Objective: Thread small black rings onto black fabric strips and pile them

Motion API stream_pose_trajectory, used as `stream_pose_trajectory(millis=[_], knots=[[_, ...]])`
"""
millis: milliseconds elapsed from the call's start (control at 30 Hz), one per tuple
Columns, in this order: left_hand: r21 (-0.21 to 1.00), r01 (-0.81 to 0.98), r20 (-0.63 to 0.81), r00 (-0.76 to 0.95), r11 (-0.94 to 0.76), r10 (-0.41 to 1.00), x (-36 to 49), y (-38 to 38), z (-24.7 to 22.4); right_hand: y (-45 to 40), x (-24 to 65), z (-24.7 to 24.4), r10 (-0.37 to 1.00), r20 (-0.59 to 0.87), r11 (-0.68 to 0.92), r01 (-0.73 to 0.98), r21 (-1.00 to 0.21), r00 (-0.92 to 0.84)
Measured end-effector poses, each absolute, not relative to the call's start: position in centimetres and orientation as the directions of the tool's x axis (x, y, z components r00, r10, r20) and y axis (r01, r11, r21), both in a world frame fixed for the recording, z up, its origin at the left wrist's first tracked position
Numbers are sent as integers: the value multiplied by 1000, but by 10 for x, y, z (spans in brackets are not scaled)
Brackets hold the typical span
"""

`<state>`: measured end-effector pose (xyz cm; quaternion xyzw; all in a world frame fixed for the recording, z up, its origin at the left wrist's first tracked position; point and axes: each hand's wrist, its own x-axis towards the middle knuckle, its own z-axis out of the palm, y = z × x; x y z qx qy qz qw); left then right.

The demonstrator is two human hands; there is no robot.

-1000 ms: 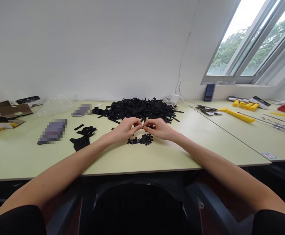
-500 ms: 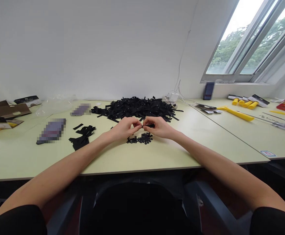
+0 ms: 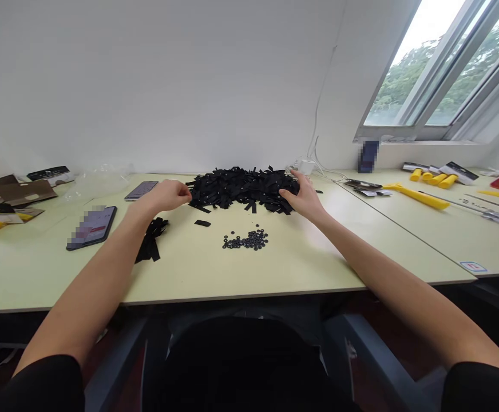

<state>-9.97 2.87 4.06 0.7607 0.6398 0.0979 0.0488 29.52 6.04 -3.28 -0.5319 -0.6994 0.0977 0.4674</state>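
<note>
A large heap of black fabric strips (image 3: 243, 189) lies at the middle of the pale green table (image 3: 249, 274). My left hand (image 3: 167, 195) is at the heap's left edge, fingers loosely together, with nothing visible in them. On the heap's right side, my right hand (image 3: 303, 195) rests with its fingers spread against the strips. Below the heap are a loose black strip (image 3: 202, 223) and a small scatter of black rings (image 3: 245, 241). Neither hand touches these.
A stack of black strips (image 3: 150, 241) and a smartphone (image 3: 91, 228) lie left of my left forearm, with another phone (image 3: 141, 190) behind. Packaging (image 3: 13, 193) sits far left. Yellow-handled tools (image 3: 416, 197) lie on the adjoining table at right. A power adapter (image 3: 305, 166) stands behind the heap.
My hands have parted from their pinch above the black rings. The left has moved up and left, the right up and right, and both now reach the heap's sides.
</note>
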Motion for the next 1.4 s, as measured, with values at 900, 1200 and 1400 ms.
stream_pose_trajectory(millis=[900, 1200, 1400], knots=[[66, 546, 641, 618, -835, 455, 8, -16, -14, -7, 232, -25, 717, 497, 676, 311, -669, -489], [189, 530, 741, 476, -827, 474, 9, -16, -16, -6, 235, -18, 785, 421, 580, 302, -756, -455], [123, 510, 728, 536, -851, 427, 9, -15, -18, -5, 238, -14, 835, 332, 446, 185, -876, -439]])
